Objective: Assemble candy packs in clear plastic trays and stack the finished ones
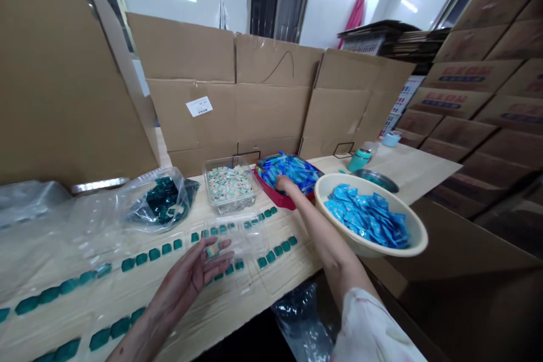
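My left hand (201, 263) is turned palm up over the rows on the table, with its fingers partly curled. A small pale piece (212, 249) lies at its fingers, similar to the pieces in the clear plastic tub (231, 203). My right hand (285, 183) reaches into the red basket (275, 194), among slim blue plastic pieces (303, 175). Its fingertips are hidden there, so what they hold does not show. Clear plastic trays (250, 243) with small teal pieces (278, 250) in rows lie under and around my left hand.
A cream basin (418, 240) of blue sachets (367, 218) stands beside my right forearm. At the left is a clear bag (165, 203) with dark teal pieces. Cardboard panels (263, 113) wall the back. A metal bowl (377, 180) and a teal bottle (359, 159) stand farther right.
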Demonstrator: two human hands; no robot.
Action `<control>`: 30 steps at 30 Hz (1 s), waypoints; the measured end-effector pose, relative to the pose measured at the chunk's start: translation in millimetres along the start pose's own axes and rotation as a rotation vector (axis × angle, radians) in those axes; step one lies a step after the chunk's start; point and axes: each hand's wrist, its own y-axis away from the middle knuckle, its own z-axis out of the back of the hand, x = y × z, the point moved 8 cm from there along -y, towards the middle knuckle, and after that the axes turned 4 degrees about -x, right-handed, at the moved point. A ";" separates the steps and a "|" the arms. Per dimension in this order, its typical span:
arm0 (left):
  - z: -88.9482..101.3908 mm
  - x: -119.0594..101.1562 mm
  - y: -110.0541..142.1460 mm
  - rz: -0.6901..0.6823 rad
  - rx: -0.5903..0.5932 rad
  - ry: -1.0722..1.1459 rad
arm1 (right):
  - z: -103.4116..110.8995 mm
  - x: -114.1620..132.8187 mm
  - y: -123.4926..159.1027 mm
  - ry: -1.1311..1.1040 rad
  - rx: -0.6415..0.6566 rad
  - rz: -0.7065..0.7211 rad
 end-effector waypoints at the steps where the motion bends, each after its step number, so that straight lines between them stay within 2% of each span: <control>1: -0.9 1.5 -1.0 0.004 0.003 0.004 | -4.8 -3.0 -2.8 -0.011 0.013 -0.012; 4: -3.0 5.1 -5.1 0.011 0.012 0.022 | -12.1 -6.0 -2.8 -0.056 0.008 -0.025; 8: -3.1 7.5 -8.3 -0.006 0.023 0.057 | -1.1 7.8 16.7 -0.166 -0.064 0.107; 10: -3.5 8.8 -8.1 -0.014 0.022 0.039 | 9.6 27.7 42.3 -0.269 -0.079 0.284; 12: -6.5 9.5 -7.5 -0.026 0.027 0.010 | 22.6 57.0 81.6 -0.377 -0.080 0.557; 14: -11.8 10.5 -7.2 -0.036 0.038 -0.014 | 27.4 83.2 122.3 -0.320 -0.064 0.750; 17: -20.2 14.7 -6.2 -0.026 0.048 -0.057 | 16.3 109.1 159.8 -0.059 -0.033 0.787; 19: -23.2 17.9 -4.5 -0.016 0.044 -0.091 | 8.4 117.7 171.0 0.076 -0.023 0.755; 21: -22.4 19.9 -2.1 -0.009 0.029 -0.117 | 11.4 117.3 176.8 0.109 -0.052 0.731; 23: -17.6 20.4 0.4 -0.002 -0.001 -0.129 | 26.5 98.6 175.5 0.102 -0.101 0.636; 24: -14.6 20.6 1.6 0.005 -0.015 -0.129 | 37.6 79.6 171.3 0.113 -0.129 0.537; 27: -7.7 21.5 5.0 0.024 -0.035 -0.129 | 72.7 -9.3 151.5 0.249 -0.163 0.126; 29: -7.1 23.1 6.4 0.031 -0.029 -0.141 | 80.6 -71.8 137.2 0.364 -0.041 -0.047; 30: -8.2 24.2 6.7 0.033 -0.023 -0.148 | 74.9 -99.2 131.3 0.394 0.096 -0.086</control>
